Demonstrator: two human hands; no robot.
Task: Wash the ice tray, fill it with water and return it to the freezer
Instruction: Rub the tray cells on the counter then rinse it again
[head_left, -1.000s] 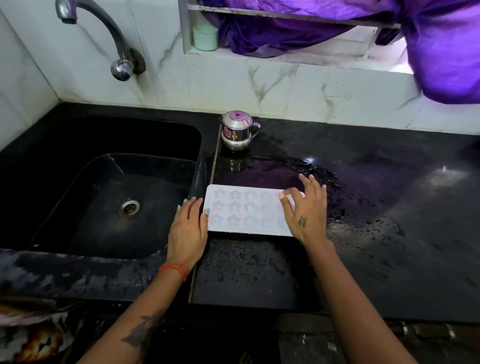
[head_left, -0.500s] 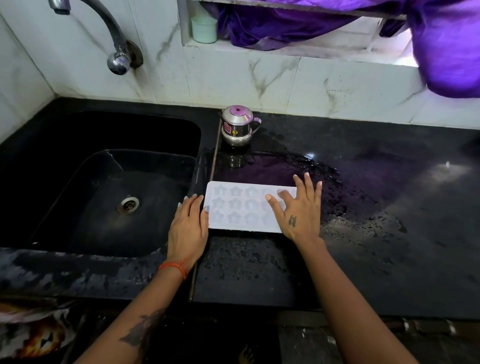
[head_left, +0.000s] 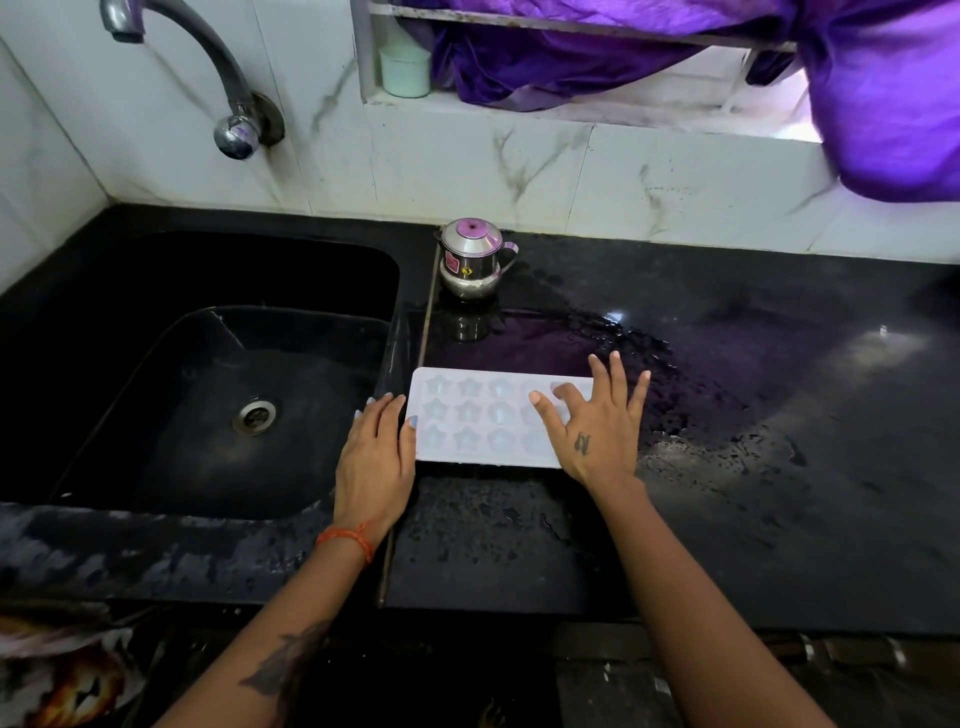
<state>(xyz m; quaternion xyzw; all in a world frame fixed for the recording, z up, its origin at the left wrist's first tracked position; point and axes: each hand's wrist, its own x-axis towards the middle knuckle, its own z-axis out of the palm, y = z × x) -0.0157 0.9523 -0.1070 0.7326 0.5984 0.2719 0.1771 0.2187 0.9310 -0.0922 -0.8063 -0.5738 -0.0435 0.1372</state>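
A white ice tray (head_left: 478, 415) with star-shaped cells lies flat on the wet black counter (head_left: 753, 415), just right of the sink (head_left: 218, 395). My left hand (head_left: 376, 457) rests flat against the tray's left edge, thumb touching it. My right hand (head_left: 592, 421) lies on the tray's right end with fingers spread, covering that end. Neither hand lifts the tray. The tap (head_left: 208, 62) curves out from the wall above the sink, with no water running.
A small steel pot with a purple lid (head_left: 472, 260) stands behind the tray near the wall. A pale green cup (head_left: 405, 70) and purple cloth (head_left: 857, 93) sit on the window ledge. Water is pooled on the counter right of the tray.
My right hand has slid left over the tray's right end and spread its fingers. The left hand and the tray have stayed in place.
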